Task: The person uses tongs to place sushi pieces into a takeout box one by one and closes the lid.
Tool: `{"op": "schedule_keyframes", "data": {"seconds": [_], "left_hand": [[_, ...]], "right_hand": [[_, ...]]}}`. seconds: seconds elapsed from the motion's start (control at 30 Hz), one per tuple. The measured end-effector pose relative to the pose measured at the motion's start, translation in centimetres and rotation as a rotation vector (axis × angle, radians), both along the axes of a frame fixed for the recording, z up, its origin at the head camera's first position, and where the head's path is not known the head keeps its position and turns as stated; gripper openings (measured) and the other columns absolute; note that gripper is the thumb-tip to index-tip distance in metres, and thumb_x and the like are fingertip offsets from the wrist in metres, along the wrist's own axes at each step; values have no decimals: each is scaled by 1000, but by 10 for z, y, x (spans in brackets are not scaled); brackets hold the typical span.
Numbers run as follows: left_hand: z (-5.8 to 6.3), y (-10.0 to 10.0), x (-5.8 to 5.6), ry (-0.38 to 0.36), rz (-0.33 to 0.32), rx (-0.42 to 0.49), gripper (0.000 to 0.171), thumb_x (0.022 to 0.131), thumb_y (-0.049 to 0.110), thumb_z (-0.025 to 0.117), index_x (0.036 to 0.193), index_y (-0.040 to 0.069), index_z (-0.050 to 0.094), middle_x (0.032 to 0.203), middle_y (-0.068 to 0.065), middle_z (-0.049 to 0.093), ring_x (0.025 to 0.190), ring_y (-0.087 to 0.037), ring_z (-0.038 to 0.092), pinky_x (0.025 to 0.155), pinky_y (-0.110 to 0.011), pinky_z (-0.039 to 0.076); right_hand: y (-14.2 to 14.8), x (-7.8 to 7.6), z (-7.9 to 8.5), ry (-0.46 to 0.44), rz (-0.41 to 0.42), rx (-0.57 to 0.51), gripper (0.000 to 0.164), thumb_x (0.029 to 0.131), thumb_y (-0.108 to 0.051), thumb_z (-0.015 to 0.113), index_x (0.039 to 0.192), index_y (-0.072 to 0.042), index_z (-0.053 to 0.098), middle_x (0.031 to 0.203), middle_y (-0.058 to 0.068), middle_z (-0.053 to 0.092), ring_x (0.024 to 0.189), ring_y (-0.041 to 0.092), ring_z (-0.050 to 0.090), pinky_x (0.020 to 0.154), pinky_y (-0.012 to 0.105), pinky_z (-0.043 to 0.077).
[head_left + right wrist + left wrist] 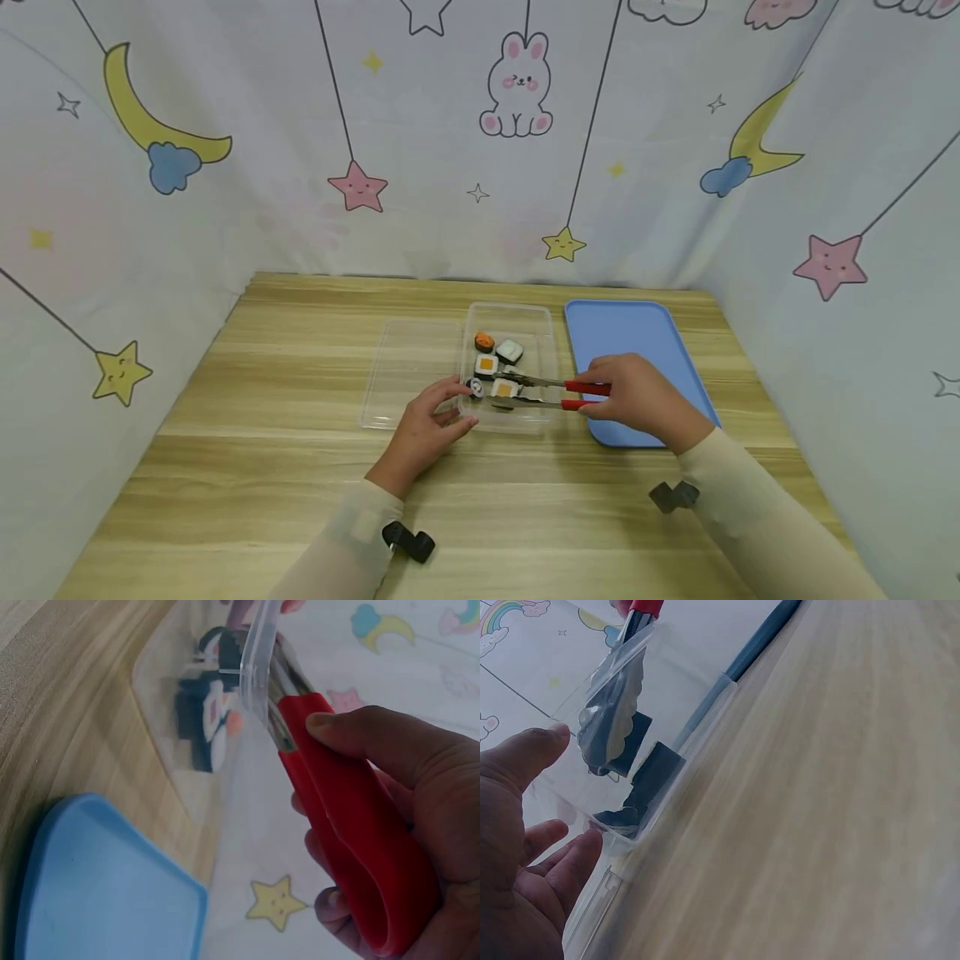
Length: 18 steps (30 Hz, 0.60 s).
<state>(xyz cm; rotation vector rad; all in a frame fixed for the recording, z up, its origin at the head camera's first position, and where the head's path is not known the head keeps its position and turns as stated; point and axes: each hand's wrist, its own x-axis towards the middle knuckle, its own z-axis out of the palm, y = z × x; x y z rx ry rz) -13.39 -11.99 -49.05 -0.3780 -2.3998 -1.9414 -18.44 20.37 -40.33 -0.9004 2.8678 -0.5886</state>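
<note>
My right hand (637, 396) grips red-handled metal tongs (360, 817) that reach from the right into a clear plastic box (510, 310). Several sushi pieces lie in the box's left part. The tongs' two arms stand apart on either side of a sushi piece with an orange centre (506, 388); whether they touch it I cannot tell. Nearby are another orange-centred piece (486, 365), an orange-topped one (483, 342), a white-topped one (510, 350) and a small round roll (476, 387). My left hand (423, 429) holds the box's near left corner between thumb and fingers.
A clear lid (408, 367) lies flat on the wooden table (262, 467), left of the box. To the right is a blue tray (618, 329), partly covered by my right hand. A patterned curtain (450, 242) hangs behind the table and along its sides.
</note>
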Motion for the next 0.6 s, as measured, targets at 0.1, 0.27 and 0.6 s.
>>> {"op": "schedule_keyframes", "data": {"seconds": [0.1,0.27,0.6], "left_hand": [[0,0,0,-7,-2,-6,36,89,-3,79,122,-8,66,154,-27,47,137,-39,53,103,-47,55],[-2,-1,-2,5,-12,-3,37,89,-3,79,123,-9,65,154,-29,46,138,-40,51,103,-48,55],[-27,-4,-13,0,-17,-12,39,89,-1,80,125,-5,66,156,-25,45,140,-39,49,103,-46,56]], "right_hand": [[-5,-3,0,-16,31,22,29,82,-20,87,110,-12,82,86,-10,67,72,8,56,62,25,52],[-13,-8,3,-29,54,64,28,81,-22,89,108,-16,83,89,-13,68,76,7,59,66,28,55],[-3,-4,2,-14,-3,87,33,80,-28,89,110,-16,81,84,-15,61,74,9,55,66,28,52]]}}
